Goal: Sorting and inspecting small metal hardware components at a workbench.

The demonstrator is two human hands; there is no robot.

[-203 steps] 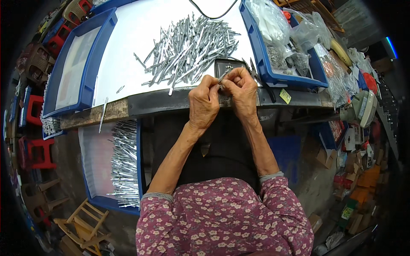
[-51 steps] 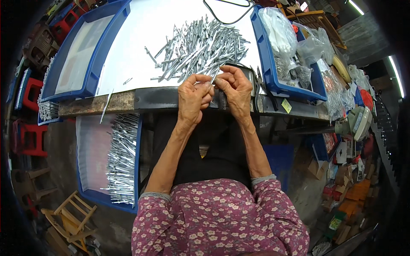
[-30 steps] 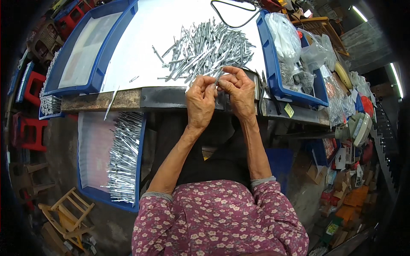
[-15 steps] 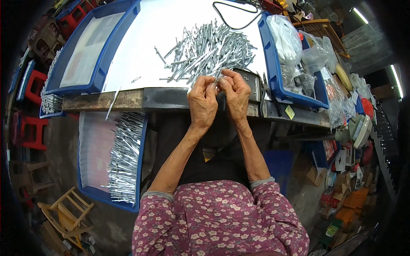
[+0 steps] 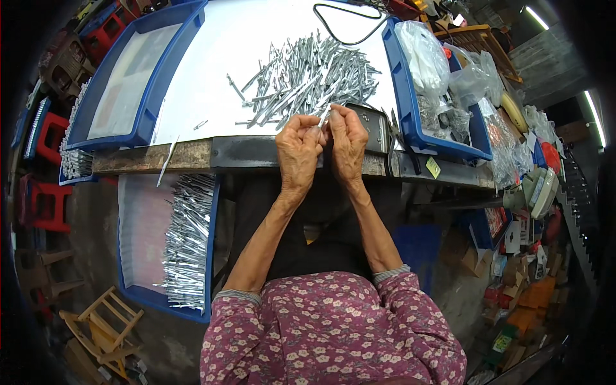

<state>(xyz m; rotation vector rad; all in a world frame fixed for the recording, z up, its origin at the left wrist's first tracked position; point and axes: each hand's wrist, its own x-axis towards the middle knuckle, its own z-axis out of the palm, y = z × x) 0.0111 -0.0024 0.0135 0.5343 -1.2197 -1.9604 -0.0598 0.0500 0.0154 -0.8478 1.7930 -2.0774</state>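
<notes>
Your left hand (image 5: 298, 154) and right hand (image 5: 348, 146) pinch one slim metal piece (image 5: 325, 116) near the silvery pile (image 5: 314, 77) on the tabletop (image 5: 208, 70).

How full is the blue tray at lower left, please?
Partly full: the tray holds slim metal pieces along its right, with pale lining showing at left.

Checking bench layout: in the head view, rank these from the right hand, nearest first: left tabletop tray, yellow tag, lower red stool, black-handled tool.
From the right hand:
1. black-handled tool: just to its right
2. yellow tag: farther right
3. left tabletop tray: well off to the left
4. lower red stool: at the picture's far left
</notes>
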